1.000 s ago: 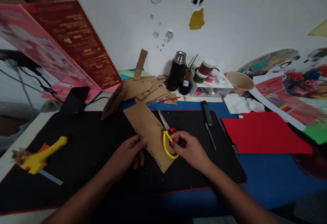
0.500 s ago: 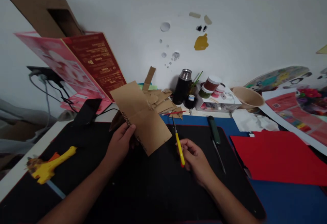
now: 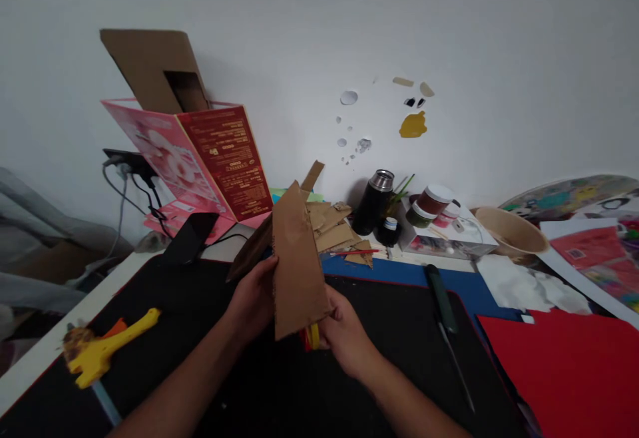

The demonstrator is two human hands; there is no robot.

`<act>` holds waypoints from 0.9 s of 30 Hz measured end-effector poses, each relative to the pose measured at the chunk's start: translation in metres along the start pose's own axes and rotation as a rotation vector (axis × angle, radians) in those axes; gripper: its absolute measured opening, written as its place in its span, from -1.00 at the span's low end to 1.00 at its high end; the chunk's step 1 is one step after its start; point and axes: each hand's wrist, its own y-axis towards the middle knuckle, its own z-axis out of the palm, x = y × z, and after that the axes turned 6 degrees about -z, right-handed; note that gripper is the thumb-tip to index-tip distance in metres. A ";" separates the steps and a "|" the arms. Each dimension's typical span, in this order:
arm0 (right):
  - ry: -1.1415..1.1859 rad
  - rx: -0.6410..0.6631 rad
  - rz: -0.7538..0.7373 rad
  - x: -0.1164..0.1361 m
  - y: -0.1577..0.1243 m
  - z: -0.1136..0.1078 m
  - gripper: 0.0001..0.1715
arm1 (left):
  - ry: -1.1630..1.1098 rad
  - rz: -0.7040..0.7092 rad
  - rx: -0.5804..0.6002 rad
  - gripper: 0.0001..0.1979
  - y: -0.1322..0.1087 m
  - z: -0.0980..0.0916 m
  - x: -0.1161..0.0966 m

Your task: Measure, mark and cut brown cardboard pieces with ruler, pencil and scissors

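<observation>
A folded piece of brown cardboard (image 3: 299, 265) is held up over the black mat, its flap facing me. My left hand (image 3: 253, 298) is closed on the cardboard's left side, with the fingers partly behind it. At the lower right edge, my right hand (image 3: 344, 331) is closed on scissors with yellow and red handles (image 3: 313, 337). The cardboard hides the blades, and I cannot tell whether they touch it. A darker cardboard part (image 3: 252, 248) shows behind the left hand.
Cardboard scraps (image 3: 334, 228) lie behind the hands. A black flask (image 3: 373, 205), paint jars (image 3: 432, 205) and a bowl (image 3: 512, 231) stand at the back. A green-handled knife (image 3: 442, 298) and red sheet (image 3: 574, 365) lie right, a yellow glue gun (image 3: 107, 351) left, a phone (image 3: 190, 238) beyond.
The cardboard has turned and now shows a folded flap instead of its printed face. My right hand has moved left with the scissors, bringing them behind the cardboard. The view has shifted.
</observation>
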 end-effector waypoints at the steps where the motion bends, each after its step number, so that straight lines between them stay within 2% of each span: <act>1: 0.014 -0.006 0.003 -0.005 0.000 0.000 -0.53 | -0.013 0.016 0.001 -0.70 -0.001 0.000 0.000; 4: 0.057 -0.049 -0.022 -0.016 -0.002 -0.007 -0.44 | -0.037 0.073 -0.009 -0.80 -0.001 0.000 0.003; 8: 0.037 -0.103 -0.087 -0.015 -0.005 -0.013 -0.28 | -0.017 0.095 -0.019 -0.72 -0.001 0.001 0.015; 12: -0.037 -0.039 -0.050 -0.009 -0.008 -0.011 -0.26 | 0.041 0.098 -0.047 -0.58 -0.004 0.002 0.028; 15: -0.050 0.000 -0.081 -0.008 -0.009 -0.011 -0.23 | 0.089 0.117 -0.060 -0.53 -0.006 0.003 0.029; 18: -0.009 0.020 -0.079 -0.009 -0.009 -0.015 -0.30 | 0.134 0.181 -0.057 -0.58 -0.004 0.005 0.020; 22: 0.098 0.152 0.032 -0.013 -0.008 -0.022 -0.27 | 0.150 0.377 -0.118 -0.62 0.002 0.001 -0.004; 25: 0.149 0.142 0.000 -0.013 -0.008 -0.025 -0.23 | 0.135 0.529 -0.200 -0.62 0.004 -0.005 -0.014; 27: 0.148 0.127 -0.012 -0.011 -0.008 -0.026 -0.22 | 0.135 0.583 -0.235 -0.62 0.004 -0.010 -0.016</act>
